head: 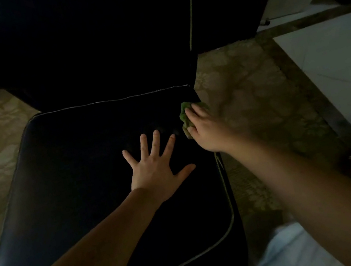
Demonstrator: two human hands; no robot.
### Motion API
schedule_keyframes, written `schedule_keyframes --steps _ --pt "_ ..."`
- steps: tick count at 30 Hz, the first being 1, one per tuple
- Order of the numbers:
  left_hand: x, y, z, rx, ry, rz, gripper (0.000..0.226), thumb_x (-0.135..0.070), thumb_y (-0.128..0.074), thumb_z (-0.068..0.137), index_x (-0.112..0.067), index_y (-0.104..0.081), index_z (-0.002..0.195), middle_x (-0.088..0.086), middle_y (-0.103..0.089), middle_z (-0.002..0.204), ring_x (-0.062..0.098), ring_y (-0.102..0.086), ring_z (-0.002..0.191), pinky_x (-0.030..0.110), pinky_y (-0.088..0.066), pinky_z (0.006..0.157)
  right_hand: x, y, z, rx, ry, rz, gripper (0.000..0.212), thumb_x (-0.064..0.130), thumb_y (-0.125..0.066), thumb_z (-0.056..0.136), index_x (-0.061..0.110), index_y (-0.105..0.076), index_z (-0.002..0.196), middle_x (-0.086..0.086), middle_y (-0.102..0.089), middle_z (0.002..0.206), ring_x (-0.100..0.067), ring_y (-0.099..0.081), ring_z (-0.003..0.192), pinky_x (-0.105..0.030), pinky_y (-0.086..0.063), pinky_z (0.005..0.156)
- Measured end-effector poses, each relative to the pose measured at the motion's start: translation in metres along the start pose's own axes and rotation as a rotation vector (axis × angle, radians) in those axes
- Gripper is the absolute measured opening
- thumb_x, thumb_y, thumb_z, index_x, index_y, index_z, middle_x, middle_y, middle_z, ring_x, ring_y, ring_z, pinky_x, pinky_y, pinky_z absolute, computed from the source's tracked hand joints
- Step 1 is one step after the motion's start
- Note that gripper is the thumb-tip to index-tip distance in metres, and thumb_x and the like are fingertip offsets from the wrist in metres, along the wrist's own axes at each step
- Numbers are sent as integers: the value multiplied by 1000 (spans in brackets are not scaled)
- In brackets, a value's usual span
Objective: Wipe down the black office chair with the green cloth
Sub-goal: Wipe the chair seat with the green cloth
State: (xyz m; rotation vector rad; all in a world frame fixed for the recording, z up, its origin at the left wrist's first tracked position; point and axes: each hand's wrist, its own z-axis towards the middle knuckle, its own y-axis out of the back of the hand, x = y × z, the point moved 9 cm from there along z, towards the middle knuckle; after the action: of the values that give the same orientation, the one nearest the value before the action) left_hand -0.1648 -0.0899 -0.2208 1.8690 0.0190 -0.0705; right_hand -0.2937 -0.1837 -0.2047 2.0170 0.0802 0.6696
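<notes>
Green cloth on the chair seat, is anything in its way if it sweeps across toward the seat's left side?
Yes. The left hand lies flat, fingers spread, on the seat just left of the green cloth that the right hand holds at the seat's right edge.

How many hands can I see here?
2: the left hand spread flat on the black chair seat; the right hand holding the green cloth at its right edge.

The left hand (155, 171) lies on the middle of the chair seat (75, 197), with the backrest (83, 43) rising behind it. The right hand (207, 132) holds the cloth (182, 114) against the seat's right edge. A cabinet (334, 69) stands on the floor (257, 95) further right
</notes>
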Motion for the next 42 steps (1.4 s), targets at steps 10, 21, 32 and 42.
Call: schedule_keyframes --steps 10,21,32,42 --pt "-1 0 1 -10 14 3 94 -91 -7 81 -41 14 157 1 16 169 35 17 154 78 -5 114 1 -5 -6 -48 -44 -79 61 37 -26 110 17 0 162 -2 9 170 -27 0 156 -45 -21 120" --pt "-2 3 1 -6 25 4 95 -91 -4 80 -40 13 158 2 16 169 37 17 154 78 -4 113 5 -3 0 -2 -48 -28 61 35 -26 111 14 1 162 -3 14 169 -27 2 156 -42 -19 121" --pt "-2 -1 3 -29 36 7 93 -90 -7 82 -40 15 158 2 17 169 35 19 154 78 -5 113 15 -25 -21 -71 32 -155 61 34 -22 111 14 4 162 -7 10 169 -22 11 156 -40 -3 125" --pt "-2 2 2 -46 43 -14 94 -90 -7 83 -40 12 159 2 15 170 36 17 154 78 -3 113 10 -7 12 -84 -28 -82 61 35 -24 111 14 3 162 -6 12 169 -25 10 156 -40 -2 125"
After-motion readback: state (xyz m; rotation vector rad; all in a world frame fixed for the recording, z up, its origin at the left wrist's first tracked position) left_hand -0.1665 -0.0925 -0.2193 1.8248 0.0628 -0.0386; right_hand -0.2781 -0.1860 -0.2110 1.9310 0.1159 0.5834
